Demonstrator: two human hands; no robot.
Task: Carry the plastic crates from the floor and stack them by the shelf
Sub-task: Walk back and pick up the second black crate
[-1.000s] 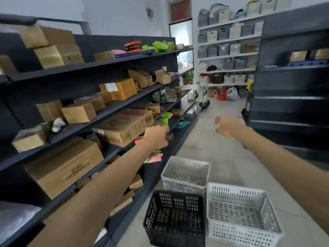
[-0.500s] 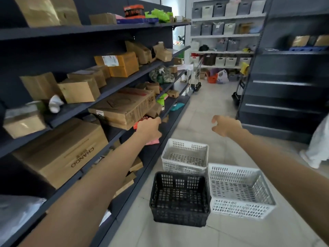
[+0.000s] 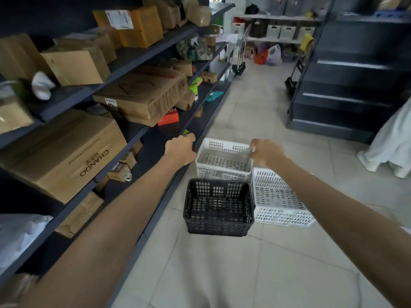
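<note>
Three plastic crates sit on the tiled floor beside the dark shelf (image 3: pixel 142 138). The far white crate (image 3: pixel 224 161) stands nearest the shelf base, and both of my arms reach out to it. My left hand (image 3: pixel 180 150) has its fingers curled at the crate's left rim, right by the shelf edge. My right hand (image 3: pixel 265 152) curls over the crate's right rim corner. A black crate (image 3: pixel 219 207) stands in front of the far white one. A second white crate (image 3: pixel 280 196) lies tilted against the black crate's right side.
The shelf on my left holds many cardboard boxes (image 3: pixel 64 152). An empty dark shelf unit (image 3: pixel 347 90) stands across the aisle on the right. A person in white clothing (image 3: pixel 391 141) stands at the right edge. A hand trolley (image 3: pixel 239 54) and bags are at the aisle's far end.
My view tipped down and moved closer to the crates. Both hands dropped from chest height in the aisle to the two sides of the far white crate.
</note>
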